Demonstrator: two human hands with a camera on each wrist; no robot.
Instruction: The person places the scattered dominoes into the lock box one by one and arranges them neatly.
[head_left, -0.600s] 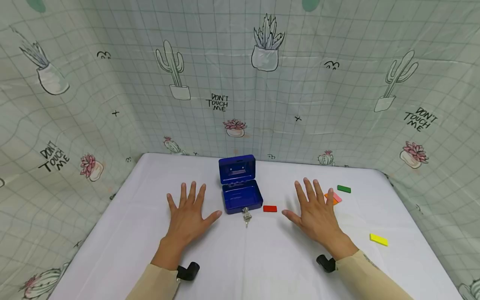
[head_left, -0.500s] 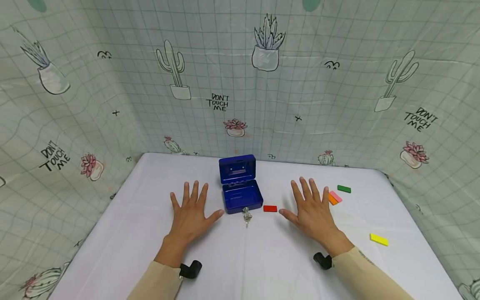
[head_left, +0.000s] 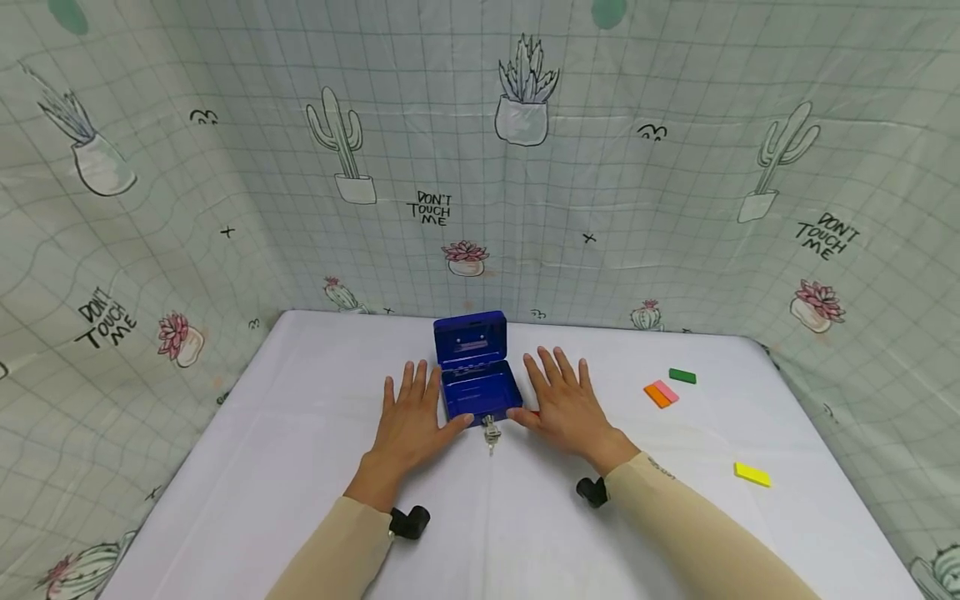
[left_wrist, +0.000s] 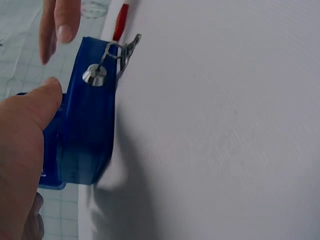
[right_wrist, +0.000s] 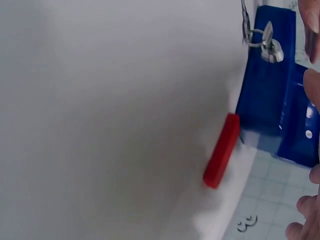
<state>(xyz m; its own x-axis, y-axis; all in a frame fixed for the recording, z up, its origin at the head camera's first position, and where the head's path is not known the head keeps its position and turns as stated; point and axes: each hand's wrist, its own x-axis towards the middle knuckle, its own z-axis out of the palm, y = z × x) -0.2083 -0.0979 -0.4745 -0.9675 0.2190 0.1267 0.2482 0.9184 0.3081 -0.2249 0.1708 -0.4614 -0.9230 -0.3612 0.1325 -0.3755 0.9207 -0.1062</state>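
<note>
A small blue metal cash box (head_left: 482,393) stands on the white table with its lid (head_left: 471,340) raised. Keys (head_left: 491,435) hang from the lock at its front. My left hand (head_left: 411,423) is spread along the box's left side, its thumb overlapping the front left corner in the head view. On the other side, my right hand (head_left: 567,410) has straight fingers beside the box, thumb at the front right corner. Neither hand holds anything. A red block (right_wrist: 222,150) lies beside the box, under the right hand, which hides most of it in the head view.
On the right of the table lie a green block (head_left: 682,376), a pink block (head_left: 666,391) and an orange block (head_left: 656,396) side by side, and a yellow block (head_left: 752,474) nearer the front. A cactus-print cloth (head_left: 585,192) hangs behind the table.
Both hands have moved inward, the left to the right and the right to the left, up to the box's sides. The right hand now covers most of the red block.
</note>
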